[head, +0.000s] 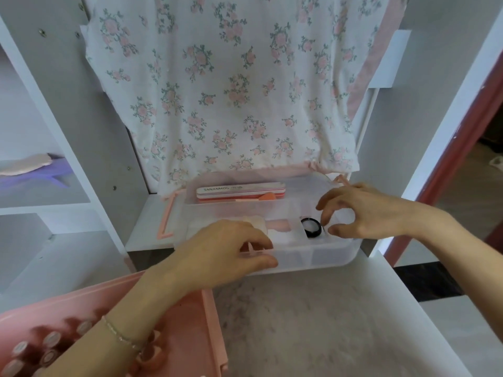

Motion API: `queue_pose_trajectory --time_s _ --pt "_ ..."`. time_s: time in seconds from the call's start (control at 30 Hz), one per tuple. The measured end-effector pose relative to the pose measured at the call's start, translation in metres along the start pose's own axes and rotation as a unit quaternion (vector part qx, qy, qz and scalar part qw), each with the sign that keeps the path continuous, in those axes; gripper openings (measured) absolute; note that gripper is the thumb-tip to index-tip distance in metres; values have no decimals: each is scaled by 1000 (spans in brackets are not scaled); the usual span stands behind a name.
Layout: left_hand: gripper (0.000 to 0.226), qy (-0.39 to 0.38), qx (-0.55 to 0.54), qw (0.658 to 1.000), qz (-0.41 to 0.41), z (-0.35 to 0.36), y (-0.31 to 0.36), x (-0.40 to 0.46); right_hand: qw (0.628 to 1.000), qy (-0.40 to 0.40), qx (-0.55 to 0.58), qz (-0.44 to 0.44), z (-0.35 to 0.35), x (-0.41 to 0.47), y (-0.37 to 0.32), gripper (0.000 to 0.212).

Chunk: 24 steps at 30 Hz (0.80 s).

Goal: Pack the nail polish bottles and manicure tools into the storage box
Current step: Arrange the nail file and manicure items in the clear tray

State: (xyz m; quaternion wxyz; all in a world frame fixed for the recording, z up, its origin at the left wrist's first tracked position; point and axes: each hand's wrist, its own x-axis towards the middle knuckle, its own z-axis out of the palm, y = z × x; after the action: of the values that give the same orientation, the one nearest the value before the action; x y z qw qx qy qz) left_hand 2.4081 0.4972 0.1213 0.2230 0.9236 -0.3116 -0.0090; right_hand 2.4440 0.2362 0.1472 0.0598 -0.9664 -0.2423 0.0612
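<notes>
in the head view, a clear plastic tray [340, 257] stands on a white shelf [147, 229], at the far edge of a marble-look table top [313, 322]. the tray has several compartments. in the long back compartment lies a nail file [241, 190] with pink and white stripes and printed letters, and just in front of it a small tool with an orange tip [268, 197]. in a front compartment lies a small round black jar [312, 227] with something white on its top.

the left hand [226, 254] reaches over the front left part of the tray. its fingers are curled, and thumb and fingers pinch a small pale pink piece [251, 247] at the tray's edge; what this piece is, i cannot tell. a thin bracelet [119, 336] is on the left wrist.

the right hand [362, 210] is above the right part of the tray, just beside the black jar. its fingers are bent and thumb and forefinger are close together near the jar's rim, but i cannot tell if they hold something.

at the lower left stands a pink box [198, 336] with nail polish bottles [51, 346] inside, their round caps upward, partly under the left forearm.

behind the tray hangs a flowered cloth [217, 85]. on a shelf at the left lies a purple and pink object [35, 170].
</notes>
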Motion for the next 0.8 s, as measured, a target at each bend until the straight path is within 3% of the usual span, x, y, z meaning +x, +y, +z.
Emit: queue_pose_trajectory --time_s 0.1,0.27,0.5,0.63,0.8 --pt "29 0 -21 1000 3 0 -3 -2 999 -15 36 28 -5 0 1 9" --pt "26 8 -54 998 -9 3 -3 -3 996 62 65 20 2 7 -12 28" --pt "21 21 -78 996 -27 6 -5 -5 999 -15 52 -2 11 17 -22 52" --pt "19 26 -76 996 -25 7 -6 -6 991 -72 115 -8 5 10 -21 52" --pt "22 25 -71 997 -23 6 -3 -6 990 -88 112 -15 1 1 -21 43"
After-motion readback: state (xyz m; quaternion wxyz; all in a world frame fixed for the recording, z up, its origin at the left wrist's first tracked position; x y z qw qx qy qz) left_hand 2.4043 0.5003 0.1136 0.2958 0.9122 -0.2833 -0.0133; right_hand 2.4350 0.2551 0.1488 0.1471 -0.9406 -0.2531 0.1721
